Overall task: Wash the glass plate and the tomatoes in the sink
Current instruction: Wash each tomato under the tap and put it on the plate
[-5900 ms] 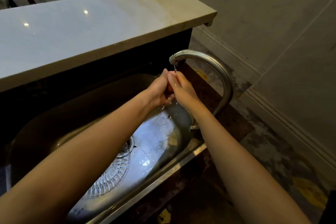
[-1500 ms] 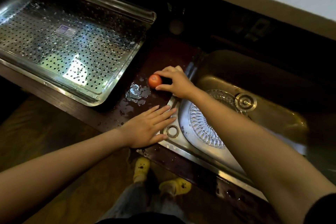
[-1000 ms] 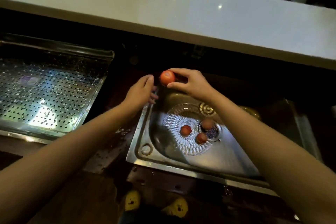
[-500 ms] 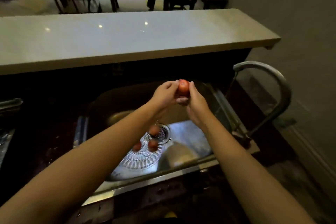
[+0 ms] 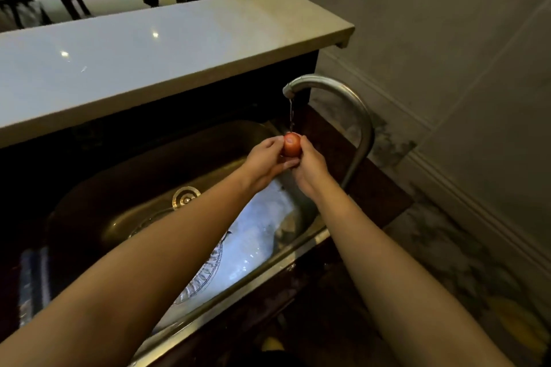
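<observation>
A small red tomato (image 5: pixel 291 144) is held between both hands over the right end of the steel sink (image 5: pixel 125 205). My left hand (image 5: pixel 265 159) cups it from the left and my right hand (image 5: pixel 310 165) grips it from the right. A thin stream of water falls from the curved tap (image 5: pixel 337 89) onto the tomato. The cut-glass plate (image 5: pixel 208 271) lies on the sink floor; my left forearm covers most of it and hides whatever lies on it.
A pale stone counter (image 5: pixel 143 53) overhangs the back of the sink. The drain fitting (image 5: pixel 185 196) sits at the sink's far side. A wall and patterned floor (image 5: pixel 447 262) are to the right. Dark furniture stands beyond the counter.
The tomato, picked off the wet counter by my right hand, has been carried right to the tap. Both hands now hold it under the running stream. The tomatoes on the plate are now hidden.
</observation>
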{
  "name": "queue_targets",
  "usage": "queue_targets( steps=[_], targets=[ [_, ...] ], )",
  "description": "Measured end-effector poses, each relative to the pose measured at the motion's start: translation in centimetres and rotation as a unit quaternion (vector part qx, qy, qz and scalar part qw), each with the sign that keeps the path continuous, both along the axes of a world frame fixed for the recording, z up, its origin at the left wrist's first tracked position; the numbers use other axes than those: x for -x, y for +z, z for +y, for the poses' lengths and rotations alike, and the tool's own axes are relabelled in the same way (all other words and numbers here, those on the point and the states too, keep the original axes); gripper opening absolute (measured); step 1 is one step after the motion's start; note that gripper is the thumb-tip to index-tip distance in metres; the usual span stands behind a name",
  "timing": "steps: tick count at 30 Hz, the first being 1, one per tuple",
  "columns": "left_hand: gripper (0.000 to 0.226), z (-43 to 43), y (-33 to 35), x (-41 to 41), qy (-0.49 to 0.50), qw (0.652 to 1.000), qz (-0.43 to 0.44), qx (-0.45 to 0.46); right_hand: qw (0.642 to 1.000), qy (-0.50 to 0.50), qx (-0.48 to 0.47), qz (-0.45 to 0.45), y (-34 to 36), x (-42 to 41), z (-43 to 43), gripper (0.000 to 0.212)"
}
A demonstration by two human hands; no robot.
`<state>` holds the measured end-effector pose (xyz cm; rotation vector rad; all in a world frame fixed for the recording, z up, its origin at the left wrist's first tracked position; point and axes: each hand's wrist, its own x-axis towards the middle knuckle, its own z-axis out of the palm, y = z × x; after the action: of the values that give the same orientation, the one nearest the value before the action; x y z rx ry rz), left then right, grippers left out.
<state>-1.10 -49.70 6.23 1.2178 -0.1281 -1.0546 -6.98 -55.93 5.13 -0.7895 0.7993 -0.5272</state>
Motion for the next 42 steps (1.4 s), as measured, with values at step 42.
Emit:
queue_targets(
  steps=[42],
  targets=[
    [0.034, -4.9, 2.1, -0.8, -0.062, 0.998, -0.025, -0.020, 0.948, -0.006, 0.231, 0.220, 2.6, -2.7, -3.6, 0.031]
  ],
)
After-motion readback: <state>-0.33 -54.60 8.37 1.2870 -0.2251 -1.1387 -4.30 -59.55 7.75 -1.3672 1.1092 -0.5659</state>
